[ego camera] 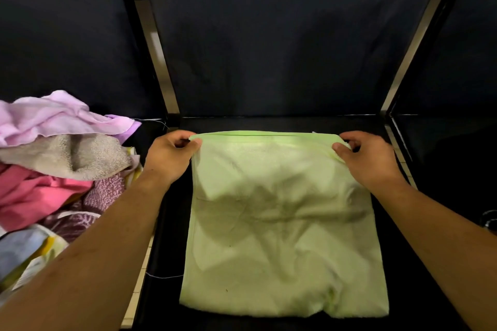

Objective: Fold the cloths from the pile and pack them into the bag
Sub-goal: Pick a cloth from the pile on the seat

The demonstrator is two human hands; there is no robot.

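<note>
Green cloth (282,244) lies spread on the black counter (164,236) right in front of the person, with its near edge closest to the body and some rumples through the middle. It looks like thin towelling, so my guess is soft, light and floppy, with zero stiffness. It probably won't slip, but it'll sag and wrinkle if you lift it from one spot. The corners are the place to grab, both at once so the edge stays straight.

That's what's happening at the far edge. The left hand (169,156) pinches the far left corner between thumb and curled fingers, and the right hand (368,158) pinches the far right corner the same way. The far edge seems to show two layers, so maybe it's folded once already, but I can't say for sure.

Off to the left, past the left forearm, sits the pile (59,166) of pink, beige and purple cloths. A dark curtain (269,35) hangs behind everything. I can't make out a bag anywhere.
</note>
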